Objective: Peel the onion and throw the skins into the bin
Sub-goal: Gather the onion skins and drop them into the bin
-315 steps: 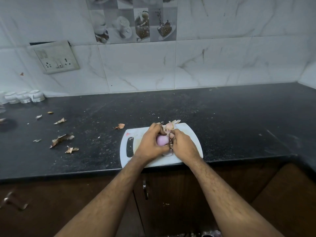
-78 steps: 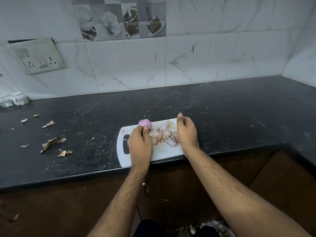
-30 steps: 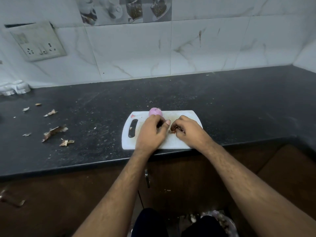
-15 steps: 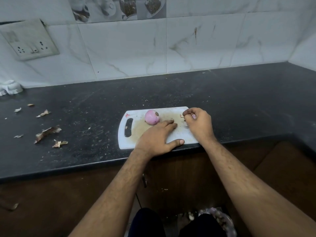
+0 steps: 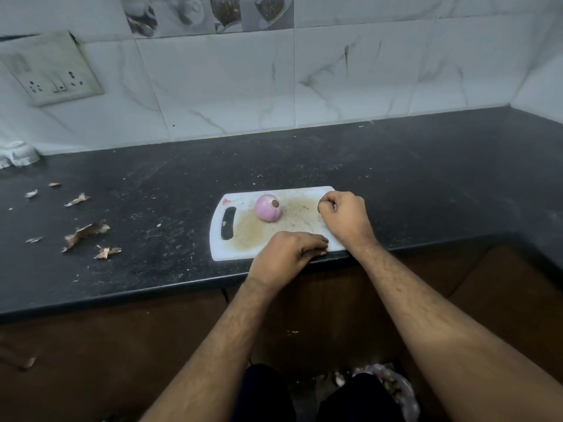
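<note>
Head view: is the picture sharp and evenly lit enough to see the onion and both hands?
Head view: onion on the cutting board is sharp, evenly lit; left hand and right hand clear; wide-angle bends the countertop edge; cupboards below are dim.

A peeled onion (image 5: 267, 208) lies on the cutting board (image 5: 307, 194) at the bench's (image 5: 396, 178) front edge. The left hand (image 5: 286, 254) rests cupped on the board's near edge; the right hand (image 5: 345, 216) is curled at its right end.
</note>
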Demonstrator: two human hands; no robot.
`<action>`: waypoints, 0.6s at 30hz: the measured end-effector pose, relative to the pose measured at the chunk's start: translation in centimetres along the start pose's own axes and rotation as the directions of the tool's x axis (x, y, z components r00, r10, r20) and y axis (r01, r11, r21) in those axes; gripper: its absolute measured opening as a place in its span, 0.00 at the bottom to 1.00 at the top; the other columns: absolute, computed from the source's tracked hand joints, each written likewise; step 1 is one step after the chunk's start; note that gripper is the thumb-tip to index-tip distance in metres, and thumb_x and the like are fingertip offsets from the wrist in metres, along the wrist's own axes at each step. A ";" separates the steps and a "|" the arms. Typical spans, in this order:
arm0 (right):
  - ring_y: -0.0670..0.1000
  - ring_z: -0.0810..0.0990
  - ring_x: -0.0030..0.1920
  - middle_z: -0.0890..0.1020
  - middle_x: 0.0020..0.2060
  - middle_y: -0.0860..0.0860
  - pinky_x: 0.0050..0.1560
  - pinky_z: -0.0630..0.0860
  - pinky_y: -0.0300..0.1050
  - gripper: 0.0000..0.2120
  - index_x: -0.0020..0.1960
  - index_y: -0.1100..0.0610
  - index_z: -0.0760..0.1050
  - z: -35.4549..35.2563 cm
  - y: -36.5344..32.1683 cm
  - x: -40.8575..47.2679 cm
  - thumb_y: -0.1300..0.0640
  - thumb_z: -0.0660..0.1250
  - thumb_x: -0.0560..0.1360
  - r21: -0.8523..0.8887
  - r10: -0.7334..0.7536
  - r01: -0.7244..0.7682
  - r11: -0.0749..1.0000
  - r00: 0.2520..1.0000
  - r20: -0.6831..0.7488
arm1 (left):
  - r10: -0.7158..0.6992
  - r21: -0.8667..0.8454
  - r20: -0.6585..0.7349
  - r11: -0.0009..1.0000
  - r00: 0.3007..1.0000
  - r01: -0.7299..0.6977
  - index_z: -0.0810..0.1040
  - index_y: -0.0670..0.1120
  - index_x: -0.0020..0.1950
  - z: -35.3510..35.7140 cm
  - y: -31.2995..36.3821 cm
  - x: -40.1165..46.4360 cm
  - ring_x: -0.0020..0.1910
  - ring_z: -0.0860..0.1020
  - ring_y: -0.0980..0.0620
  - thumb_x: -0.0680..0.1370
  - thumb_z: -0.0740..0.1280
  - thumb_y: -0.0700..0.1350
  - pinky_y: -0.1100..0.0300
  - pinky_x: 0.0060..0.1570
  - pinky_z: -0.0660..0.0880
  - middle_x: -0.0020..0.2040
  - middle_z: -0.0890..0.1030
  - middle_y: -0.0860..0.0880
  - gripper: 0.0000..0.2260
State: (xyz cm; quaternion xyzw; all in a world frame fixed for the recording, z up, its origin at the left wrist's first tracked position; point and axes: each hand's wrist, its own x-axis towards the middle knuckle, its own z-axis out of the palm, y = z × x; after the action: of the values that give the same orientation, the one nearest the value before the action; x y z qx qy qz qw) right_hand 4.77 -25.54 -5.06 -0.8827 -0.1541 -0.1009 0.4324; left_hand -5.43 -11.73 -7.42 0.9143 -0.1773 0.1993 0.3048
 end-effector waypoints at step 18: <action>0.44 0.61 0.19 0.68 0.23 0.49 0.19 0.53 0.34 0.14 0.33 0.55 0.69 3.9 -9.4 -21.5 0.63 0.55 0.76 0.778 0.427 -0.629 0.009 0.706 0.566 | -0.953 -0.993 -0.039 0.004 0.301 -0.117 0.80 0.37 0.62 1.5 11.6 -15.5 0.53 0.85 0.47 0.87 0.59 0.47 0.59 0.55 0.82 0.55 0.85 0.39 0.16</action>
State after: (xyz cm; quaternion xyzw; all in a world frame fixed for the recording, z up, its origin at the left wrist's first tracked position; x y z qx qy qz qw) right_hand -18.51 -20.93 -7.22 -0.4308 0.1248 0.2572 0.8560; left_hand -23.53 -18.20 -10.20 0.2969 0.2718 0.2994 0.8651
